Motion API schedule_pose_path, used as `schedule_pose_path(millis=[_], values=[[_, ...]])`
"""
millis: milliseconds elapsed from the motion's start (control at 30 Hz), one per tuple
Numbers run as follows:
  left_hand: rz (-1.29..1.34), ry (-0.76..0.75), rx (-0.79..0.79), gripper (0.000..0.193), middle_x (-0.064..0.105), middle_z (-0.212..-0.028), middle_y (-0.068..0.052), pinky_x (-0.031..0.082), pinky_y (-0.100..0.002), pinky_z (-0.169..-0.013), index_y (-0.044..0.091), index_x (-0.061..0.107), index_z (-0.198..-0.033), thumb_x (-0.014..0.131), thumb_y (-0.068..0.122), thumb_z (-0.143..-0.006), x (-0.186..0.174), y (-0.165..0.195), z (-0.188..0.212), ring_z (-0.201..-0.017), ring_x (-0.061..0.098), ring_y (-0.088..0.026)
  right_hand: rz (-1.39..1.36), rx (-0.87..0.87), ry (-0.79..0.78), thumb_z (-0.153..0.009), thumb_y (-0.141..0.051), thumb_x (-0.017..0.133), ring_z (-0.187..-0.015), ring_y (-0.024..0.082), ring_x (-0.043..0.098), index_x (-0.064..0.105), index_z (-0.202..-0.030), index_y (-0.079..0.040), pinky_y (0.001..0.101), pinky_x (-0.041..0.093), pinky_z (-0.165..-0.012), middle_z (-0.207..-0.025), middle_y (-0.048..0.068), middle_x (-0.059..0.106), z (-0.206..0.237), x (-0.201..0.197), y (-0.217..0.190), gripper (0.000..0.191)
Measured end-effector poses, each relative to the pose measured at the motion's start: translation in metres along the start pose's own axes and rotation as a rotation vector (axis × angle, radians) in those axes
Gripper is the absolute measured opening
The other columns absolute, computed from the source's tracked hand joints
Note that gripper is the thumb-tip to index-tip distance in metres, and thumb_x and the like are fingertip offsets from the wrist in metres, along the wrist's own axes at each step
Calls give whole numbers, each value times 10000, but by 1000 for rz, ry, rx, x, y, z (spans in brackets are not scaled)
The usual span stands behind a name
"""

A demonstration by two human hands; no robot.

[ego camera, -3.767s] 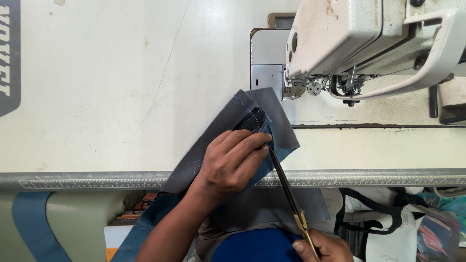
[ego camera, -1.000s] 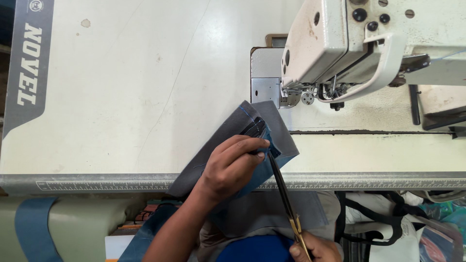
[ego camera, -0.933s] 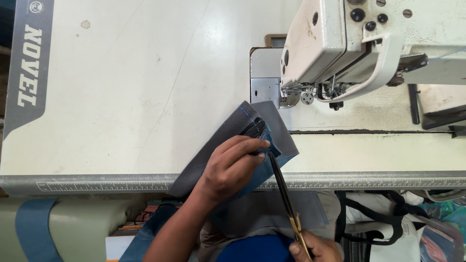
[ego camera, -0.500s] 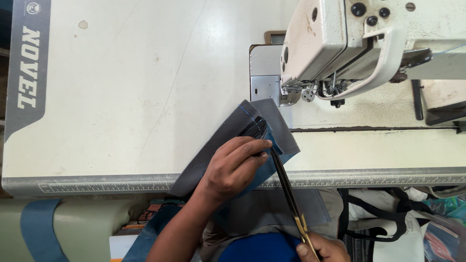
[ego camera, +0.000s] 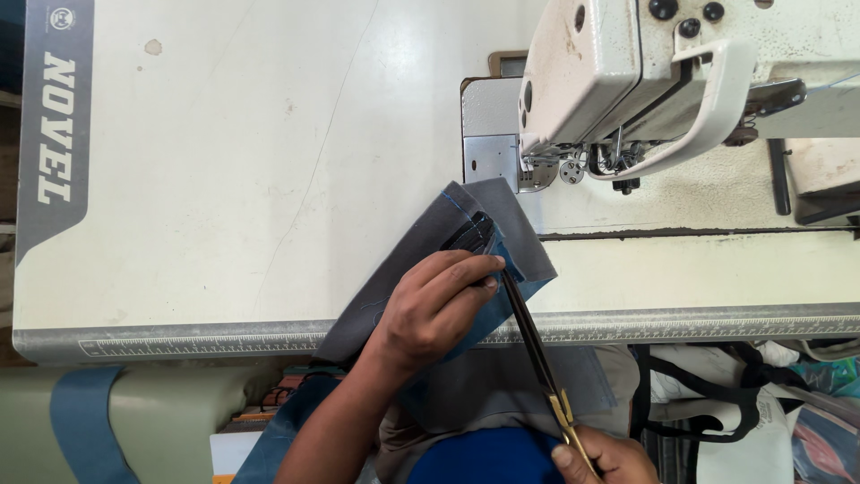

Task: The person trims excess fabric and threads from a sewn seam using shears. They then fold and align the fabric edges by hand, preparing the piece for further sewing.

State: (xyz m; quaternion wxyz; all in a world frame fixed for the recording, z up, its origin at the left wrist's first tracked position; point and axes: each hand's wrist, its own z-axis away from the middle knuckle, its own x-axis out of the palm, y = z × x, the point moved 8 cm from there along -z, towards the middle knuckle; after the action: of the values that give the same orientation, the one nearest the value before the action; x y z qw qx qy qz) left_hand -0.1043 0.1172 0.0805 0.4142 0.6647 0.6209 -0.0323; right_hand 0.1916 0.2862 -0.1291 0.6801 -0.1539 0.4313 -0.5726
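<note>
My left hand (ego camera: 436, 306) presses flat on a folded grey and blue fabric piece (ego camera: 506, 229) lying at the near edge of the white sewing table (ego camera: 233, 179). A dark zipper part shows on the fabric just above my fingertips. My right hand (ego camera: 605, 455), low at the frame's bottom edge, grips the brass handles of long dark scissors (ego camera: 530, 336). The blades point up toward the fabric and their tip meets it beside my left fingertips. The fabric's tail hangs off the table edge toward my lap.
A cream industrial sewing machine (ego camera: 645, 72) stands at the back right, its needle and presser foot (ego camera: 551, 170) just beyond the fabric. A ruler strip (ego camera: 206, 342) runs along the table's front edge. A white bag with black straps (ego camera: 726, 403) sits below at right.
The view has shifted slightly. My left hand stays pressed on the fabric and the scissors remain angled at its edge, with little visible movement.
</note>
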Motion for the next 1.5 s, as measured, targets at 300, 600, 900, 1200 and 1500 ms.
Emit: schedule_pose_path(millis=[300, 600, 900, 1200, 1500], values=[[-6, -14, -15, 74, 691, -1126, -165, 611, -383, -831, -50, 682, -892, 745, -48, -854, 0, 1, -1, -982, 717, -285, 56, 63, -12, -827, -321, 789, -480, 90, 607, 774, -710, -54, 302, 497, -479, -451, 22, 659, -2, 3, 8, 292], [27, 88, -82, 117, 655, -1070, -161, 621, -370, -840, -55, 645, -930, 725, -107, -862, -5, -7, 1, -976, 719, -299, -75, 90, 237, -824, -294, 788, -463, 144, 556, 810, -864, -45, 325, 475, -431, -462, 64, 643, 8, -71, 5, 254], [0, 155, -234, 281, 649, -1086, -200, 579, -392, -861, -43, 632, -1082, 719, -75, -817, -8, -6, 2, -989, 686, -358, 689, 61, 374, -931, -542, 644, -634, 401, 661, 738, -866, -39, 479, 536, -622, -619, 200, 651, -53, -178, -166, 516], [-83, 136, -437, 221, 699, -971, -155, 543, -435, -848, -13, 652, -1033, 716, -70, -829, -2, 8, 17, -936, 688, -357, 867, -146, 490, -870, -648, 707, -748, 442, 691, 733, -833, 13, 496, 544, -728, -708, 252, 688, -114, -197, -244, 662], [-282, 154, -332, 228, 671, -1068, -165, 508, -453, -958, -47, 673, -1009, 741, -14, -794, 1, 41, 29, -1062, 636, -361, 905, -217, 390, -759, -261, 761, -828, 408, 720, 738, -964, -42, 463, 564, -776, -856, 216, 742, -125, -194, -256, 301]])
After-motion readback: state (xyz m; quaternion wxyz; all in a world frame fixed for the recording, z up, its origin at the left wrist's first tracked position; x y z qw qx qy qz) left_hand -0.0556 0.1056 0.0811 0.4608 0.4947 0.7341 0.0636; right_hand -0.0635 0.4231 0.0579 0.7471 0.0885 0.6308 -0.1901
